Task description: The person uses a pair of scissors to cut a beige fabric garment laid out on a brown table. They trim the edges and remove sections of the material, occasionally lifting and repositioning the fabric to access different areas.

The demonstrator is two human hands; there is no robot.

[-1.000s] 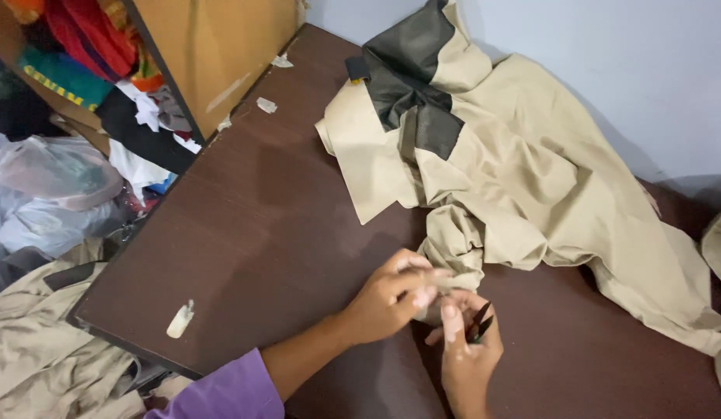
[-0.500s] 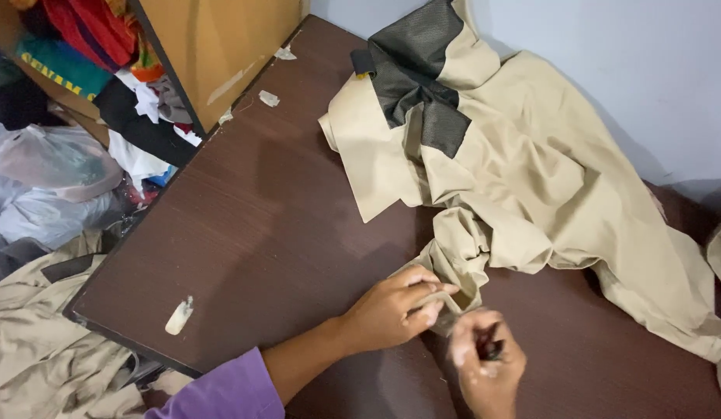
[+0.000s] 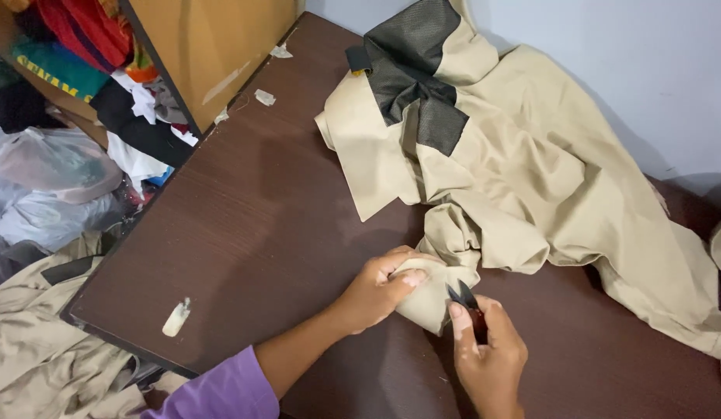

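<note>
Head view. The left hand (image 3: 376, 289), fingers curled together, pinched a folded corner of the beige cotton garment (image 3: 523, 194) with black mesh panels, holding that fold just above the dark brown wooden tabletop (image 3: 252, 225). The right hand (image 3: 488, 357) was closed around a small pair of black thread snips (image 3: 465, 304), thumb pressed along the handle; the blades pointed up and slightly left, away from the wearer, with their tips touching or just short of the pinched fold, which could not be told apart. The fold lay directly ahead of the snips and just to their left, so the right hand was the nearer to the cutting point while the left kept the cloth taut. The rest of the garment trailed away to the upper right across the table, its long axis running diagonally toward the pale wall. A small off-white scrap (image 3: 176, 318) lay well apart near the table's left edge. More beige cloth (image 3: 42, 341) hung below that edge, beside clear plastic bags (image 3: 50, 167) and stacked coloured fabrics (image 3: 81, 46).
</note>
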